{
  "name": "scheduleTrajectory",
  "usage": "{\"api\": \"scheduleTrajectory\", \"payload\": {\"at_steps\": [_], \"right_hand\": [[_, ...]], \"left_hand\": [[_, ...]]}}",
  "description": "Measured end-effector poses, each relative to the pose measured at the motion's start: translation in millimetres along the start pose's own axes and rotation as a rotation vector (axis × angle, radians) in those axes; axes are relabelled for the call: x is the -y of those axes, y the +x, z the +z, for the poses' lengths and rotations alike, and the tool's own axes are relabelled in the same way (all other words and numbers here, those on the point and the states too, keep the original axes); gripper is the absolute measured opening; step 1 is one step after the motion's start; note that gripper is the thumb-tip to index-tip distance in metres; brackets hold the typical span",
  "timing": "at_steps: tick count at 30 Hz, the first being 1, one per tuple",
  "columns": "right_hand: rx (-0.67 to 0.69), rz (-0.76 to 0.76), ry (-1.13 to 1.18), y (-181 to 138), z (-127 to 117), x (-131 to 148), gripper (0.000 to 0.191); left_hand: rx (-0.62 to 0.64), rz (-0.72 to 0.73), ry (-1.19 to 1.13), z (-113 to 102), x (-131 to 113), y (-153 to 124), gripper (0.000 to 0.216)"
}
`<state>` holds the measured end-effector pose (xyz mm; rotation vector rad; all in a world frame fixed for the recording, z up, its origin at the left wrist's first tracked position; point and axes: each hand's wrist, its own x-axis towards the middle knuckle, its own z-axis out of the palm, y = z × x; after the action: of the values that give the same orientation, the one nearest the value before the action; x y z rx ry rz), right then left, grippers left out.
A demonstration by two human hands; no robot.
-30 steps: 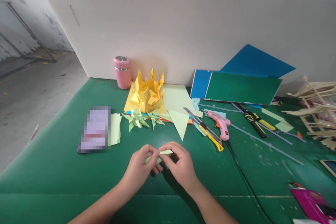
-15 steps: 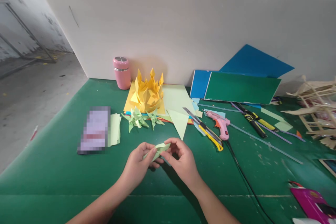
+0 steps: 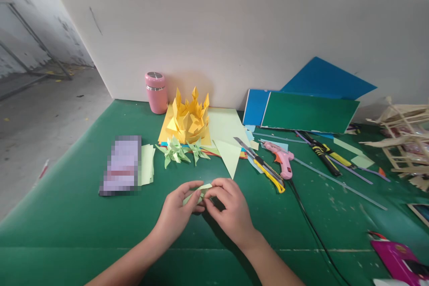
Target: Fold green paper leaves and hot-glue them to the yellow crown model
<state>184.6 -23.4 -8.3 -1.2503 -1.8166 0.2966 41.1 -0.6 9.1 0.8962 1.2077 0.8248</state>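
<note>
Between both hands, above the green table, is a small piece of folded pale green paper (image 3: 205,187). My left hand (image 3: 179,205) pinches its left side between thumb and fingers. My right hand (image 3: 229,208) grips its right end with the fingertips, which cover part of the folds. Just beyond the hands lie folded pale green paper flowers (image 3: 175,150). Behind them a folded yellow paper crown (image 3: 188,120) rests on a stack of coloured paper (image 3: 163,132).
A yellow utility knife (image 3: 268,172) and a pink glue gun (image 3: 283,158) with a black cord lie to the right. Pliers (image 3: 321,154) are farther right. A pink flask (image 3: 156,94) stands at the back. Left are paper slips (image 3: 146,165) and a blurred purple item (image 3: 122,165).
My right fingers have curled closer over the paper's right end and moved slightly left, hiding more of it. My left hand keeps its pinch, with the index finger a little straighter.
</note>
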Motion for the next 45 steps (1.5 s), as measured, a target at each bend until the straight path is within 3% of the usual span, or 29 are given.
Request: {"api": "scheduleTrajectory", "payload": {"at_steps": [9,17,25,34,45], "right_hand": [[-0.029,-0.105,-0.168,0,0,3,0.018],[0.016,-0.074,-0.076,1,-6,3,0.015],[0.024,-0.086,-0.056,1,-11,4,0.030],[-0.074,-0.005,0.007,2,-10,3,0.021],[-0.037,-0.128,-0.185,0,-14,3,0.025]], "left_hand": [[-0.016,0.002,0.123,-1,-3,0,0.029],[-0.041,0.007,0.103,-2,-2,1,0.033],[0.035,0.062,0.222,-5,-2,2,0.034],[0.039,-0.005,0.128,-2,-2,2,0.036],[0.019,0.002,0.100,-2,-1,2,0.034]]}}
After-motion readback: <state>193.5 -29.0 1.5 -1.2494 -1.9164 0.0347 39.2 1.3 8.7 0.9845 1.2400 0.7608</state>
